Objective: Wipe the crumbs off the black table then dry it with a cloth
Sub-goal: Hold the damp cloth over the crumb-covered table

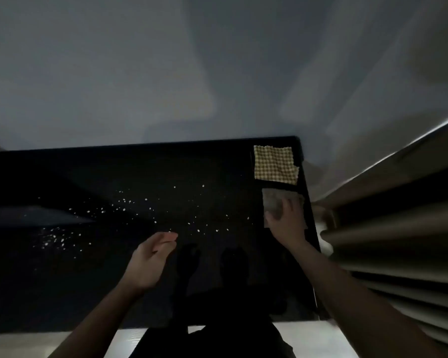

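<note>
Dimly lit and blurred, the scene hides fine detail, and the black worktop [114, 293] runs off the left edge. White crumbs [130, 210] lie scattered across its middle and left. At the right edge, the right hand [286, 220] reaches forward with fingers spread flat on a grey cloth [272, 202], its grip apart and pressing, not clenched. Just beyond lies a yellow checked cloth [274, 164]. Nearer, the left hand [150, 259] hovers palm inward over the worktop, fingers loosely curled, holding nothing.
</note>
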`<state>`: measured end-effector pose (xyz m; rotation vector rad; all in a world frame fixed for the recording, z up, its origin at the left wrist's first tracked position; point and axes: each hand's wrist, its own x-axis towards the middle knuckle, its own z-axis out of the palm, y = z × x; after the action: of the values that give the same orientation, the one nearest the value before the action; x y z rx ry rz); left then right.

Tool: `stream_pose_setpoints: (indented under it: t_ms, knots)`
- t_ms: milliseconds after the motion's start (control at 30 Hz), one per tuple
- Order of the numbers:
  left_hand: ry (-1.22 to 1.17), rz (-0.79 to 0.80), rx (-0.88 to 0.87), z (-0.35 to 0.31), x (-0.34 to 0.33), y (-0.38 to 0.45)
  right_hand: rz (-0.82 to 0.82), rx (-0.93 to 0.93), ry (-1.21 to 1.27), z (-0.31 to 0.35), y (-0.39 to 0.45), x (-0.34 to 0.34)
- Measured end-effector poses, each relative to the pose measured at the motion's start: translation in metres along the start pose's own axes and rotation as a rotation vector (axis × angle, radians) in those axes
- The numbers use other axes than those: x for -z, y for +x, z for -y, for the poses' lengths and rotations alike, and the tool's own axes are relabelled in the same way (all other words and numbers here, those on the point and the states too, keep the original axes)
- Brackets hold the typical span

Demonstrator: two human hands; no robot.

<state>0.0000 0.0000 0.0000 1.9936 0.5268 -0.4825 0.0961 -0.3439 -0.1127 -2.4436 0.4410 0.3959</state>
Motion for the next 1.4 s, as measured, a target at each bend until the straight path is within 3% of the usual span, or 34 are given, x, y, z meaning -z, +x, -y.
stream_pose_setpoints:
  t_ms: [233, 433, 567, 700, 900, 1133, 1400]
  knots:
    - [-0.029, -0.035, 0.053, 0.002, 0.001, -0.008, 0.032, -0.083, -0.309, -0.003, 0.030, -0.039]
    - [-0.033, -0.043, 0.024, 0.004, 0.008, -0.016, -0.094, 0.028, -0.278, -0.021, 0.022, -0.033]
    - [-0.030, -0.048, 0.027, 0.011, 0.015, -0.020, 0.017, -0.038, -0.110, -0.005, -0.011, -0.013]
    - [-0.018, -0.033, -0.002, 0.019, 0.031, -0.027, -0.040, -0.120, 0.286, 0.026, -0.071, -0.010]
    - [-0.072, 0.029, -0.056, 0.036, 0.067, -0.045, 0.042, -0.132, 0.666, 0.098, -0.171, 0.002]
    - [-0.220, 0.118, -0.087, 0.064, 0.131, -0.062, 0.105, -0.154, 0.738, 0.165, -0.245, -0.041]
    - [-0.189, 0.132, -0.118, 0.129, 0.218, -0.077, 0.096, -0.148, 0.758, 0.227, -0.309, -0.096]
